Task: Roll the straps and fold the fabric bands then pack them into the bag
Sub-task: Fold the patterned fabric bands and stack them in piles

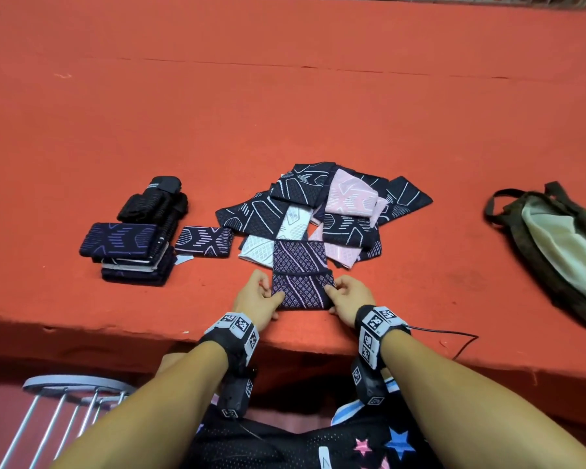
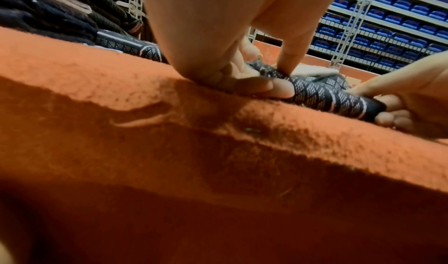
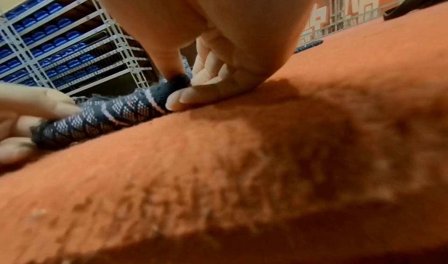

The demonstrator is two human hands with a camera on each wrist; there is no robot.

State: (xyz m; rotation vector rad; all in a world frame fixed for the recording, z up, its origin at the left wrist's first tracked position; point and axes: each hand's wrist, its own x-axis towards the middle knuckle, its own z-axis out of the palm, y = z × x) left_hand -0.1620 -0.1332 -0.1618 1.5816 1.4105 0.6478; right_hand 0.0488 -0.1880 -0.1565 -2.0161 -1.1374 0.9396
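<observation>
Folded purple band (image 1: 301, 286) near edge; bag (image 1: 555, 245) lies right.

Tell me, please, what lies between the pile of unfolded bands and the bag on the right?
Only bare red cloth of the table lies between the pile of unfolded bands and the bag. The head view shows this.

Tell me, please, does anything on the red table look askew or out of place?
Mostly the heap of unfolded bands behind the hands lies jumbled, overlapping at odd angles. One folded band sits alone beside the neat stack, not on it. The bag lies slumped open at the right.
</observation>
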